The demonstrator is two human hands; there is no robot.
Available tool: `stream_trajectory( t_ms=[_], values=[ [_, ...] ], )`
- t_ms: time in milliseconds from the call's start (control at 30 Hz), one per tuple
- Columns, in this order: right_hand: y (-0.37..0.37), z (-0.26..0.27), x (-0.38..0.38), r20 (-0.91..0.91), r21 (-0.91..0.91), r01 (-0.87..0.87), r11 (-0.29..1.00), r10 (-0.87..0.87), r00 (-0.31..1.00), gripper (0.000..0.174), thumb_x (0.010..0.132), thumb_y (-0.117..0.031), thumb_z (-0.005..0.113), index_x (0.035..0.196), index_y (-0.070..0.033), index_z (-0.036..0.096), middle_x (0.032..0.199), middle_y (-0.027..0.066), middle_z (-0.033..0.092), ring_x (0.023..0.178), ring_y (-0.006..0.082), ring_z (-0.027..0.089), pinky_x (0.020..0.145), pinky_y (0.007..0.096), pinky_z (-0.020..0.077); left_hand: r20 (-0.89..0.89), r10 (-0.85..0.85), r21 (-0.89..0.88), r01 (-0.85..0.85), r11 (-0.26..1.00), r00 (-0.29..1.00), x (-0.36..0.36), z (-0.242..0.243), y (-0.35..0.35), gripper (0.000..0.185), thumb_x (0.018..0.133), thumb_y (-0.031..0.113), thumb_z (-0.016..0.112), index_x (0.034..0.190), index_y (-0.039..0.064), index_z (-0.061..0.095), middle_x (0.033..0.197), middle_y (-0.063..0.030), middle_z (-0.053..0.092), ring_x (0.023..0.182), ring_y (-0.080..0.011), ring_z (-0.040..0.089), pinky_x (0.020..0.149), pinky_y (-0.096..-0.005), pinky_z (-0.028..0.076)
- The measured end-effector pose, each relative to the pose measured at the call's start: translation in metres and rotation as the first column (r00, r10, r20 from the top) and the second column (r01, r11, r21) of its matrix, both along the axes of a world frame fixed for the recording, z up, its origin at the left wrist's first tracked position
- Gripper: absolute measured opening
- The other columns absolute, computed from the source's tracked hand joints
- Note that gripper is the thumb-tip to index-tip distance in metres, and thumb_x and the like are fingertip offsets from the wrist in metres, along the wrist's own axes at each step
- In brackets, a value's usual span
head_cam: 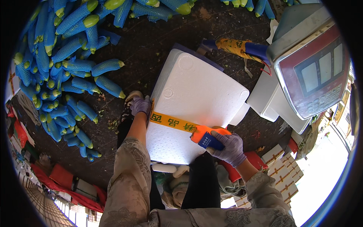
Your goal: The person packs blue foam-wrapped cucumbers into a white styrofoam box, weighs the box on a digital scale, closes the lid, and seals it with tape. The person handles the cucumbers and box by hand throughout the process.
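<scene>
Before me lies a white polystyrene foam box (198,88), its broad flat face turned up. My right hand (231,149), in a thin purple glove, grips an orange and blue packing-tape dispenser (211,137) at the box's near right part. From it a strip of yellow tape (173,122) with green printed characters runs across the face to the left edge. There my left hand (140,106), gloved alike, presses against the side of the box; its fingertips are partly hidden. A shoe (134,95) shows just beyond that hand.
A heap of zucchini in blue foam netting (71,65) covers the left. At right stand a weighing scale's display (314,68), its tape-wrapped post (235,48) and a white box (265,99). Stacked taped cartons (283,176) lie behind at lower right.
</scene>
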State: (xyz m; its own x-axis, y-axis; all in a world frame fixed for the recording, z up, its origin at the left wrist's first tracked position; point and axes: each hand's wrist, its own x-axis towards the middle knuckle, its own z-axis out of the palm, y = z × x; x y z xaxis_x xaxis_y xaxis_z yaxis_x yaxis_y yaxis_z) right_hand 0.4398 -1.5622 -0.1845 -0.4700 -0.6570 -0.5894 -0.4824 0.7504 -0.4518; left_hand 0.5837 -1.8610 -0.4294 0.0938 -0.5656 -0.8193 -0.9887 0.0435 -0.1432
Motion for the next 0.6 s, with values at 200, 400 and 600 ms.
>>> stream_trajectory(
  t_ms=[200, 400, 600],
  values=[
    [-0.020, 0.004, -0.008, 0.005, -0.001, 0.005, 1.000, -0.005, 1.000, 0.053, 0.074, -0.049, 0.083, 0.112, -0.014, 0.073, 0.077, 0.0077, 0.070, 0.068, 0.0278, 0.071, 0.067, 0.0396, 0.0571, -0.630, 0.496, 0.465, -0.221, 0.857, 0.598, 0.066, -0.035, -0.014, 0.053, 0.101, 0.038, 0.057, 0.139, 0.002, 0.055, 0.132, -0.0120, 0.060, 0.124, -0.0245, 0.053, 0.094, -0.0419, 0.049],
    [0.001, -0.002, -0.016, 0.173, 0.120, -0.018, 0.993, -0.003, 0.985, 0.052, 0.087, -0.052, 0.067, 0.128, -0.019, 0.064, 0.084, 0.0089, 0.072, 0.077, 0.0286, 0.072, 0.076, 0.0443, 0.0547, -0.385, -0.677, -0.552, 0.432, 0.714, 0.628, -0.033, 0.046, -0.021, 0.055, 0.103, 0.042, 0.046, 0.143, 0.005, 0.051, 0.152, -0.0159, 0.048, 0.143, -0.0373, 0.039, 0.119, -0.0585, 0.024],
    [-0.012, 0.013, -0.030, 0.255, 0.093, -0.042, 0.995, 0.017, 0.967, 0.047, 0.088, -0.047, 0.068, 0.124, -0.019, 0.065, 0.086, 0.0051, 0.071, 0.082, 0.0265, 0.071, 0.079, 0.0419, 0.0537, -0.303, -0.915, -0.705, 0.709, 0.028, -0.265, -0.180, 0.030, 0.045, 0.055, 0.104, 0.043, 0.044, 0.146, 0.007, 0.044, 0.144, -0.0214, 0.050, 0.127, -0.0373, 0.053, 0.107, -0.0571, 0.043]
  ],
)
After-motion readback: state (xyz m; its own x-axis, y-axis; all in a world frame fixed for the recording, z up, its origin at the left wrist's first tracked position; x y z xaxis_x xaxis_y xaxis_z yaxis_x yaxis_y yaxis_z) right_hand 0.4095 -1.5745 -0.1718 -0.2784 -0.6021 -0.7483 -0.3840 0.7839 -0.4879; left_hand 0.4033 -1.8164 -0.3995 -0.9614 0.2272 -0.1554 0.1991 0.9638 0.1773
